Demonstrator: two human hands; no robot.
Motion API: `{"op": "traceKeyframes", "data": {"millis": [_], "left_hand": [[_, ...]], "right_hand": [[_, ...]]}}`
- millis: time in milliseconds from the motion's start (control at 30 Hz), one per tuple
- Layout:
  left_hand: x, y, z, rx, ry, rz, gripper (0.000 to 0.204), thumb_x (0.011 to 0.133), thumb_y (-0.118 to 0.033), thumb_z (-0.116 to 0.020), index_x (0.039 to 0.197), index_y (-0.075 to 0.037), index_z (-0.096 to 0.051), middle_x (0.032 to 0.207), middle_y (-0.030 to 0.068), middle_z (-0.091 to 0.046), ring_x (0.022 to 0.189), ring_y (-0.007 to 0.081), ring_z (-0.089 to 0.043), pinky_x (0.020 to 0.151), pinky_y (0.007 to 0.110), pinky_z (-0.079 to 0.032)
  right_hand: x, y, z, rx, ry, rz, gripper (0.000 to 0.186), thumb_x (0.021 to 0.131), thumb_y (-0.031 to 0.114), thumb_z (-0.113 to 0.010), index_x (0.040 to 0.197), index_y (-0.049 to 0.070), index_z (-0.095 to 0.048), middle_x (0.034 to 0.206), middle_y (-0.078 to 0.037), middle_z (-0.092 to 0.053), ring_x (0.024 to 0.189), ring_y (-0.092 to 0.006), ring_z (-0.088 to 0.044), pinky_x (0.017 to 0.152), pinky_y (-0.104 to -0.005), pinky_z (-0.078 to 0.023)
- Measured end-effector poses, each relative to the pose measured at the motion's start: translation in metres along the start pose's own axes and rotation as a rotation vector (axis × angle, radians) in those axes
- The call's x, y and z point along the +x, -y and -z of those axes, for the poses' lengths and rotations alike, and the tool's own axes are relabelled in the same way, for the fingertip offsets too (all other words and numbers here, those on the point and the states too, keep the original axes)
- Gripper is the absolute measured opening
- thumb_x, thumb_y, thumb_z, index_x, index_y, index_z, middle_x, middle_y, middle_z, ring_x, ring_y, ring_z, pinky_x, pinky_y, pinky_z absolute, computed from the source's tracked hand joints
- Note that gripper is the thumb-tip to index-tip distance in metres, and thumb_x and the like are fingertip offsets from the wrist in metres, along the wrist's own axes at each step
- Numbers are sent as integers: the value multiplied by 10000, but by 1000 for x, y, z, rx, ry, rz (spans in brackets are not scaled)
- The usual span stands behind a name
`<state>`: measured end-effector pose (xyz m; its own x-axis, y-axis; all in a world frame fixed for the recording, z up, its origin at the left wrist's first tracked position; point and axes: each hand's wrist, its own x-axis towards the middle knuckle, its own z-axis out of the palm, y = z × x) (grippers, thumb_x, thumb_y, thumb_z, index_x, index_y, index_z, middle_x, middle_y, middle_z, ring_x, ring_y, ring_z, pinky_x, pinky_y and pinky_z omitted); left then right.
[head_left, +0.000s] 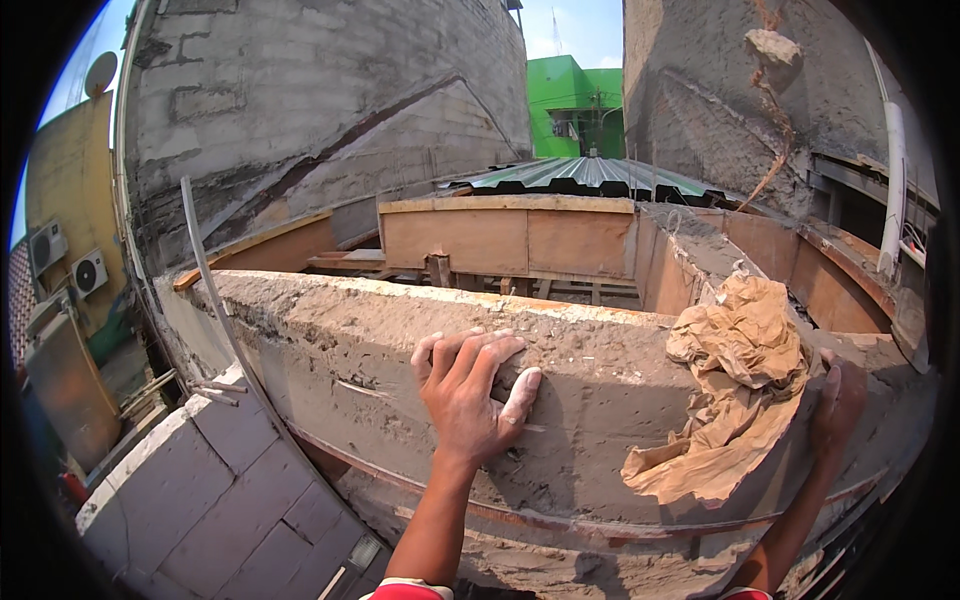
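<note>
We are counting two bare hands over one rough concrete beam. The left hand, one of the two, is resting spread on the beam's upper edge, its fingers dusted pale, and is holding nothing. The right hand is sitting at the beam's right part, just beside one sheet of crumpled brown paper; its fingers are partly hiding, so we cannot tell whether it is gripping the paper's edge. The paper is lying between the hands, nearer the right, draping over the beam's near face. Beyond the left hand, two orange-brown panels are standing side by side, and one corrugated metal roof is spreading behind them. Left of that hand, one thin bar is leaning; farther left, two air-conditioner units are hanging.
</note>
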<state>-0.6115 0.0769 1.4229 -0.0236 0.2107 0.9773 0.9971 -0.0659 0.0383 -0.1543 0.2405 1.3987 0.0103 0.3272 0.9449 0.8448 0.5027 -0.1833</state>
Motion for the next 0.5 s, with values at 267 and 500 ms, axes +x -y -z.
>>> {"op": "traceKeyframes", "data": {"millis": [267,500], "left_hand": [[-2,0,-8,3,-16,-13,291,858,-363,-798,1067,-168,-747,1062,8,-741,1063,245,-624,1109,448,-343],[0,-1,-14,23,-10,-10,299,875,-393,-773,1064,-164,-738,1060,9,-739,1071,251,-624,1132,453,-325]], "right_hand": [[3,-1,3,-20,19,32,445,1088,280,-437,1141,-27,-755,1012,-207,-731,986,-378,-655,940,-459,-476],[7,-4,-4,40,-16,43,418,1045,275,-481,1102,-22,-770,1004,-200,-758,982,-389,-684,943,-465,-488]]}}
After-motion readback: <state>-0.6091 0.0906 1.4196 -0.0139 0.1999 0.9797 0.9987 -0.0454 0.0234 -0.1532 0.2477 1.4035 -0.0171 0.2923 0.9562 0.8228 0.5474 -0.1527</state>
